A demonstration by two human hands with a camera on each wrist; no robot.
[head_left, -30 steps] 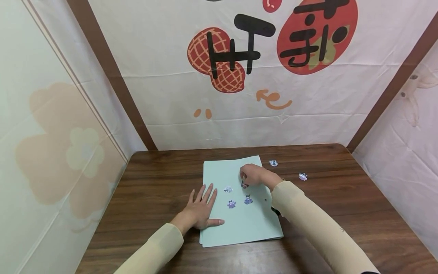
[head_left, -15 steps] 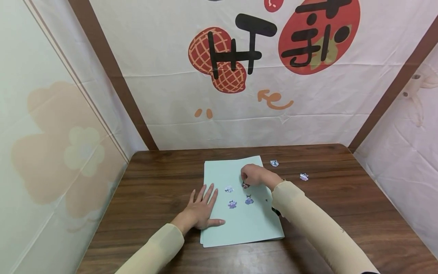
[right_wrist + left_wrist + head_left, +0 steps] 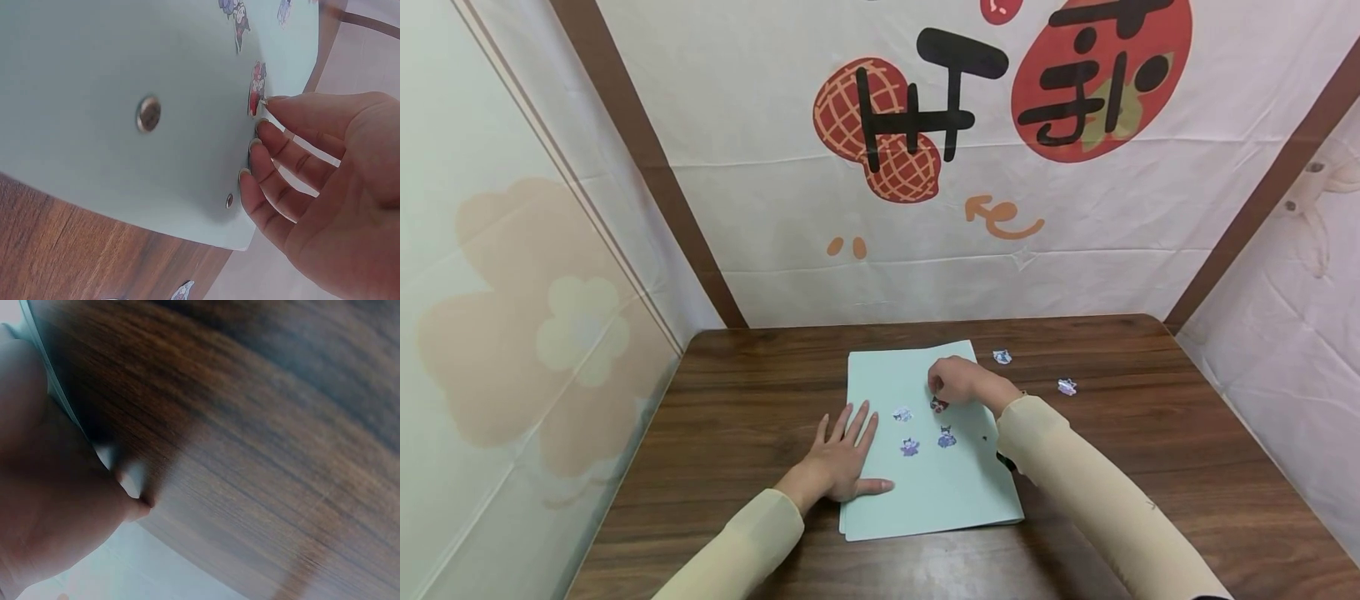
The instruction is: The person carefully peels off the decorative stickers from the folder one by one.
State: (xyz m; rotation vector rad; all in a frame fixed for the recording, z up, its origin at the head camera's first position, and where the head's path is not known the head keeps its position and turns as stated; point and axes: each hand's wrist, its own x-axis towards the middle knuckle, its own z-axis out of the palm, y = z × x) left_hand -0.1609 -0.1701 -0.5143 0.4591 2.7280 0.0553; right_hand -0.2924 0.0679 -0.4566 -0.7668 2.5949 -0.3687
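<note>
My left hand (image 3: pixel 841 465) lies flat with fingers spread on the left side of a pale green folder (image 3: pixel 880 512); in the left wrist view the hand (image 3: pixel 56 506) is at the folder's edge. My right hand (image 3: pixel 955 382) is over the folder's upper right part, fingers curled. Its thumb and index finger pinch at the edge of a red and black cartoon sticker (image 3: pixel 256 87) on the cover, the same sticker (image 3: pixel 938 405) partly covered in the head view. Three other stickers are on the cover: a pale one (image 3: pixel 902 414), a purple one (image 3: pixel 910 447) and a dark-topped one (image 3: pixel 947 437).
Two loose stickers, one (image 3: pixel 1002 357) near the folder's top right corner and another (image 3: pixel 1067 387) farther right, lie on the brown wooden table (image 3: pixel 760 383). Metal studs (image 3: pixel 149 114) dot the folder's right side. A printed cloth (image 3: pixel 760 208) hangs behind the table.
The right thumb and fingertips have shifted slightly over the red and black sticker, leaving more of it showing. My left hand and the folder stay put; the head view has drifted slightly.
</note>
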